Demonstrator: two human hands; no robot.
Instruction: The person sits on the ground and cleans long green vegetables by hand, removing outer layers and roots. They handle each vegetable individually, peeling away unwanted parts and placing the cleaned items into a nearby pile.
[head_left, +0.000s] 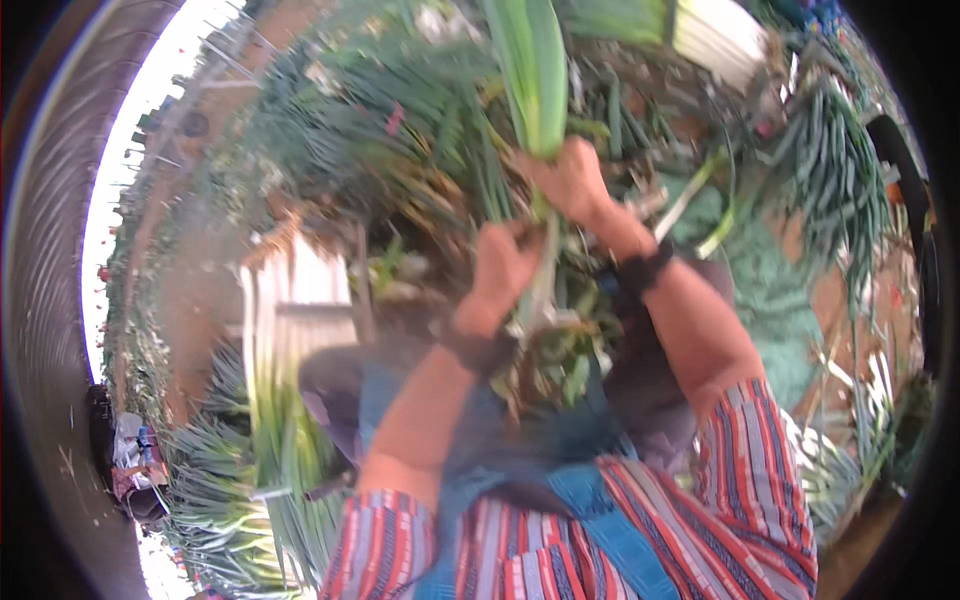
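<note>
A leek (534, 75) stands upright before me, its broad green leaves rising to the top of the picture and its pale stalk running down towards my lap. Around the base of the leaves my right hand (568, 180) is closed in a grip. Lower down, my left hand (499, 262) has its thumb and fingers curled against the stalk; blur hides some of the finger contact. Loose leaf scraps (562, 367) lie in my lap beneath the stalk. Both wrists wear dark bands.
At my left lies a stack of leeks (289, 382) with white stems, beside more leeks (225, 510). Leafy heaps (360, 127) spread ahead. To the right are a green cloth (776, 300), two loose stalks (686, 199) and drooping green leaves (840, 172). A white-stemmed bundle (720, 37) lies at upper right.
</note>
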